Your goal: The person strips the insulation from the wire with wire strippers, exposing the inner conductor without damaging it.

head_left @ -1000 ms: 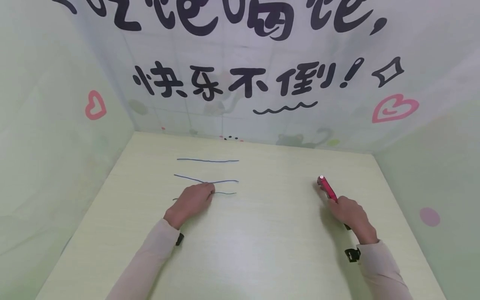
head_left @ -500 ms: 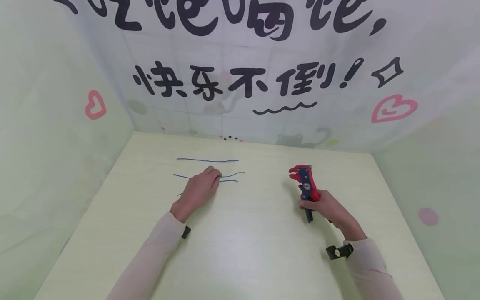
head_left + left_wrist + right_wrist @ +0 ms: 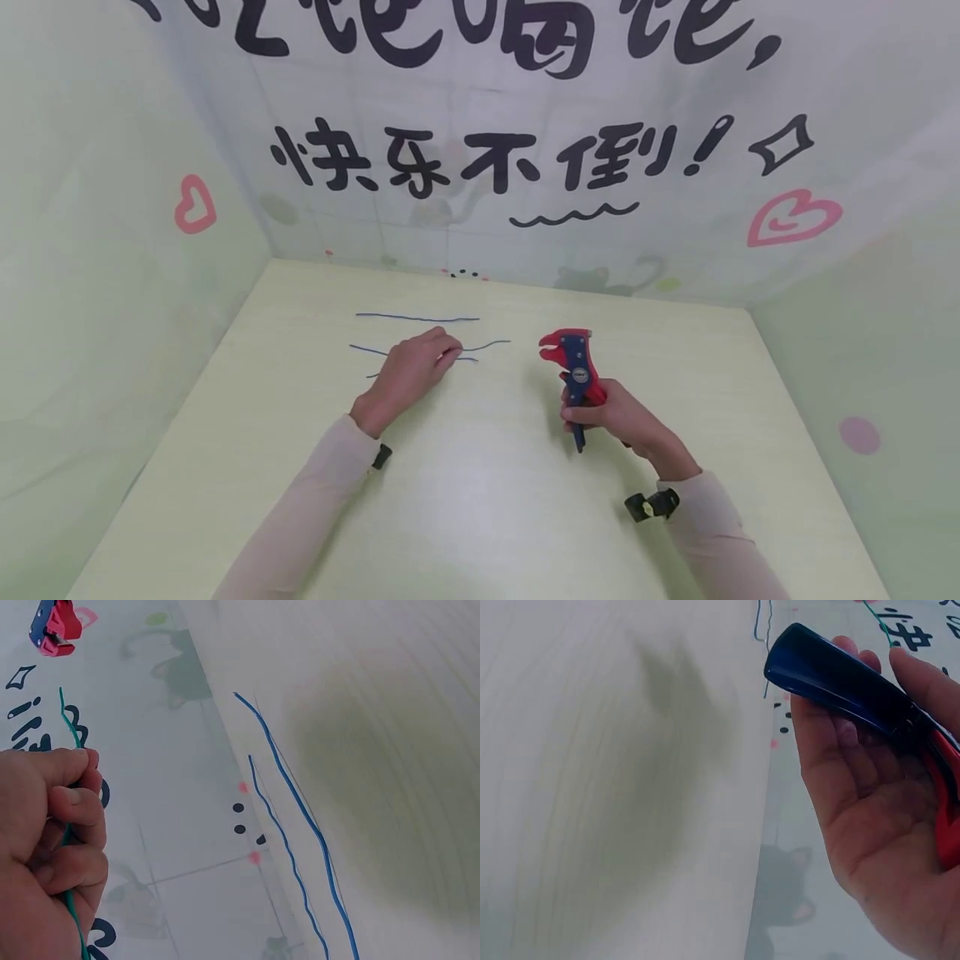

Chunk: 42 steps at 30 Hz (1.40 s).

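In the head view, my left hand [image 3: 408,367] is over the left part of the table, fingers curled round a thin wire [image 3: 491,342]. The left wrist view shows this wire as green [image 3: 73,911], pinched between thumb and forefinger, its tip standing clear of them. To the right, my right hand [image 3: 630,421] holds a red and blue hand tool [image 3: 576,367] upright, its notched head pointing left toward the wire's free end, with a gap between. Up close in the right wrist view, the fingers [image 3: 829,761] lie round the tool's dark blue handle [image 3: 840,679].
Two blue wires lie on the pale table [image 3: 465,517]: one farther back [image 3: 416,317], the other [image 3: 367,348] passing behind my left hand. Printed cloth walls with black characters and hearts [image 3: 795,218] stand at the back and both sides.
My left hand has lifted the green wire and moved it right and away from me. The tool in my right hand has moved left and turned so that its side faces the head camera.
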### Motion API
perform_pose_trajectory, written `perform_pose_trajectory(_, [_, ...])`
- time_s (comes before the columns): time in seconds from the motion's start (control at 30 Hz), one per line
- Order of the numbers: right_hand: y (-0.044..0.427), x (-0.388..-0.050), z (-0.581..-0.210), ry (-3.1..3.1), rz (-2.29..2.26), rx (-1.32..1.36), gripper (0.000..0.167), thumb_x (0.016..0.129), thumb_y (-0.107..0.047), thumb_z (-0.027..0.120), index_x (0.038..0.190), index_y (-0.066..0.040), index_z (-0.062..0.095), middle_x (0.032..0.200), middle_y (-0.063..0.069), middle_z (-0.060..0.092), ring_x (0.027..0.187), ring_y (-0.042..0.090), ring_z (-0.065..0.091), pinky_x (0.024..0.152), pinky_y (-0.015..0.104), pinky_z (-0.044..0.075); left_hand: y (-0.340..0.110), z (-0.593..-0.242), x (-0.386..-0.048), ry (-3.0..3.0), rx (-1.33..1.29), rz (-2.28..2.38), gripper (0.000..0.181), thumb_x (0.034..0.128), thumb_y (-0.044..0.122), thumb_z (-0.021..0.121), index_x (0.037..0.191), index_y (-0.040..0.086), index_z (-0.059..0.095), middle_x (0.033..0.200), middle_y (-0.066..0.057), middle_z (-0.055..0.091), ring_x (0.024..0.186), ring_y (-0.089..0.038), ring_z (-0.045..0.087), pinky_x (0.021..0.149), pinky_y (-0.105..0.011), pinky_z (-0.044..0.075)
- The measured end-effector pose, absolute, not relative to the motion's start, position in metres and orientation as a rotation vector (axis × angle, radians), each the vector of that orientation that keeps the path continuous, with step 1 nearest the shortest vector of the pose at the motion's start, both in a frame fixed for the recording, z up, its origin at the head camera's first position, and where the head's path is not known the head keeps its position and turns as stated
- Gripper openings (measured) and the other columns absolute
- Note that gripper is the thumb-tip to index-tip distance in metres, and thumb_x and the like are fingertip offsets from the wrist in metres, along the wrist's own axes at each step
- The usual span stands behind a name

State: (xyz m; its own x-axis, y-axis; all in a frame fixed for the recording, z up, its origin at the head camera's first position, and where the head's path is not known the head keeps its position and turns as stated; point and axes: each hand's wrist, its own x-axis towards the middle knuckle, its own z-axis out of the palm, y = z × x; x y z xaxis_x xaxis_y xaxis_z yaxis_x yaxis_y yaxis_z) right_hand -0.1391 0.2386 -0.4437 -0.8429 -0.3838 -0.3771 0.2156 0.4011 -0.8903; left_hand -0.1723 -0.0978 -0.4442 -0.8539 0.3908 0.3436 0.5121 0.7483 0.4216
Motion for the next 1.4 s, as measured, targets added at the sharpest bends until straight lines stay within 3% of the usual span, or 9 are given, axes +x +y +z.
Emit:
perform_pose_trajectory(0.23, [0.223, -0.135, -0.442, 2.080, -1.498, -0.175, 0.035, 0.092, -0.020, 0.070, 0.115, 0.004, 0.057, 0.093, 0.014, 0.068, 0.086, 0.029, 0.070, 0.088, 0.037, 0.053, -0.091, -0.439, -0.170, -2.686, -0.791, -0.750, 0.010, 0.0953, 0.015, 0.067, 0.099, 0.014, 0.076, 0.085, 0.008, 0.062, 0.067, -0.006, 0.054, 0.059, -0.020, 0.046])
perform_pose_trajectory(0.43, [0.218, -0.134, -0.441, 2.077, -1.477, -0.173, 0.043, 0.092, -0.023, 0.071, 0.119, 0.006, 0.055, 0.097, 0.018, 0.068, 0.088, 0.028, 0.070, 0.090, 0.040, 0.052, -0.085, -0.434, -0.165, -2.680, -0.831, -0.741, 0.010, 0.0948, 0.015, 0.067, 0.099, 0.013, 0.076, 0.087, 0.007, 0.064, 0.068, -0.006, 0.056, 0.058, -0.021, 0.046])
perform_pose_trajectory(0.67, [0.214, -0.131, -0.438, 2.069, -1.461, -0.199, 0.037, 0.093, -0.025, 0.070, 0.114, 0.003, 0.057, 0.088, 0.013, 0.069, 0.084, 0.027, 0.066, 0.088, 0.039, 0.050, -0.081, -0.432, -0.163, -2.708, -0.830, -0.725, 0.009, 0.0947, 0.016, 0.067, 0.098, 0.016, 0.076, 0.087, 0.008, 0.064, 0.066, -0.005, 0.054, 0.056, -0.019, 0.044])
perform_pose_trajectory(1.0, [0.208, -0.131, -0.440, 2.084, -1.579, -0.142, 0.023, 0.093, -0.018, 0.069, 0.092, 0.000, 0.055, 0.068, 0.005, 0.059, 0.063, 0.020, 0.061, 0.069, 0.036, 0.053, -0.076, -0.436, -0.162, -2.728, -0.857, -0.734, 0.012, 0.0946, 0.019, 0.068, 0.102, 0.016, 0.077, 0.087, 0.008, 0.066, 0.067, -0.005, 0.055, 0.058, -0.018, 0.045])
perform_pose_trajectory(1.23, [0.200, -0.125, -0.444, 2.113, -1.674, -0.024, 0.023, 0.093, -0.014, 0.067, 0.083, -0.003, 0.050, 0.060, 0.002, 0.050, 0.051, 0.016, 0.049, 0.053, 0.028, 0.043, -0.076, -0.438, -0.163, -2.741, -0.841, -0.741, 0.014, 0.0952, 0.019, 0.068, 0.104, 0.016, 0.077, 0.087, 0.007, 0.067, 0.066, -0.005, 0.054, 0.058, -0.018, 0.044])
perform_pose_trajectory(1.4, [0.199, -0.124, -0.443, 2.154, -1.680, -0.005, 0.023, 0.093, -0.014, 0.067, 0.082, -0.004, 0.049, 0.059, 0.002, 0.048, 0.049, 0.016, 0.047, 0.051, 0.027, 0.041, -0.077, -0.437, -0.163, -2.707, -0.849, -0.775, 0.013, 0.0940, 0.016, 0.069, 0.104, 0.016, 0.077, 0.085, 0.007, 0.066, 0.064, -0.005, 0.052, 0.055, -0.017, 0.042])
